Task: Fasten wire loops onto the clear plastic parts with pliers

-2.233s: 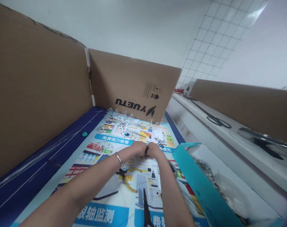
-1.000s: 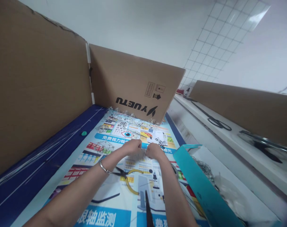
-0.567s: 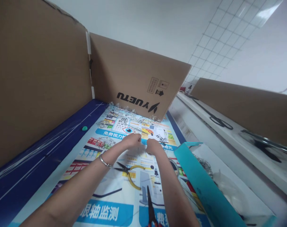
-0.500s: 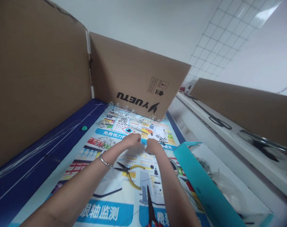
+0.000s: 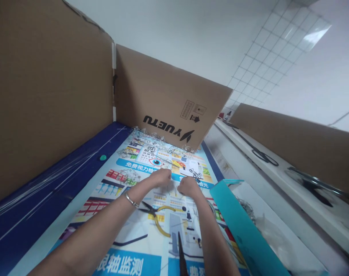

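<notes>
My left hand (image 5: 162, 177), with a silver bangle on its wrist, is closed over the middle of the printed sheet (image 5: 151, 249). Close beside it, a small gap away, my right hand (image 5: 188, 186) is also closed. Faint thin lines show near the fingertips, but what the fingers pinch is too fine to make out. Nearer to me, between the forearms, lie pliers with yellow handles (image 5: 162, 227), jaws pointing left. A dark pointed tool (image 5: 181, 255) lies by my right forearm, cut off by the bottom edge. Beyond the hands sits a small tangle of black pieces (image 5: 195, 174).
Cardboard walls (image 5: 168, 88) stand at the back and left. Clear and silvery tangled pieces (image 5: 159, 140) lie along the back wall. On the right is a teal-edged box (image 5: 246, 230) holding metal pieces and a plastic bag. A green lump (image 5: 102, 157) lies at left.
The view has shifted slightly, so the scene sits a little lower. Both hands stay closed and close together, with a slightly wider gap between them.
</notes>
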A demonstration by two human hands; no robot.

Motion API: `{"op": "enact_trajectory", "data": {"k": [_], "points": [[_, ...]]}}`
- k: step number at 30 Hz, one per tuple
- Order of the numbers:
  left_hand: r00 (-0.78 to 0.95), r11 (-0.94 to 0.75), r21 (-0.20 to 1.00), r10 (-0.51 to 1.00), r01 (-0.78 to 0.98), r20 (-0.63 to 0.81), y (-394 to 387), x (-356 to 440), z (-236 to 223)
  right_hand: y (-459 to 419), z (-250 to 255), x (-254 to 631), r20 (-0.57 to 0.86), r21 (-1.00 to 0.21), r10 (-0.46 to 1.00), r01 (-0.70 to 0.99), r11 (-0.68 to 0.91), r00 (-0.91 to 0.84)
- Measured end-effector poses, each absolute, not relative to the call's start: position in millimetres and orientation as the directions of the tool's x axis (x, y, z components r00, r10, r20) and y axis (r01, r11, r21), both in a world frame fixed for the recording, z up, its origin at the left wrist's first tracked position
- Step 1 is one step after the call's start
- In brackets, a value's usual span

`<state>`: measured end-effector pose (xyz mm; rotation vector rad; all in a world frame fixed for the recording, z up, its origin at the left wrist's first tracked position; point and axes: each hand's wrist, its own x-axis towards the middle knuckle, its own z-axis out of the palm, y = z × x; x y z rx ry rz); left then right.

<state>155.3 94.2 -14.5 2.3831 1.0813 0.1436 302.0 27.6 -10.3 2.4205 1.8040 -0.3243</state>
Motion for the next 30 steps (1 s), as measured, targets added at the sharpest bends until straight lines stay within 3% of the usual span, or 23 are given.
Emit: {"op": "enact_trajectory", "data": {"k": [5, 10, 23, 30], "points": [[0.675, -0.547, 0.494, 0.729, 0.675, -0.115, 95.5, 157.6, -20.3, 19.5, -10.7, 309.0, -0.238, -0.187, 0.94, 0.939, -0.29, 0.243], [0.664, -0.537, 0.494, 0.739, 0.684, -0.115, 96.5, 157.5, -22.9, 18.2, -11.4, 312.5, -0.241, -0.251, 0.945, 0.927, -0.279, 0.219], [0.627, -0.513, 0.491, 0.773, 0.705, -0.093, 95.4, 159.3, -25.1, 18.4, -5.5, 304.0, -0.254, -0.131, 0.941, 0.956, -0.261, 0.222], [0.633, -0.521, 0.491, 0.77, 0.699, -0.083, 90.5, 159.8, -21.4, 15.6, -1.6, 303.0, -0.309, -0.14, 0.924, 0.95, -0.278, 0.225]]}}
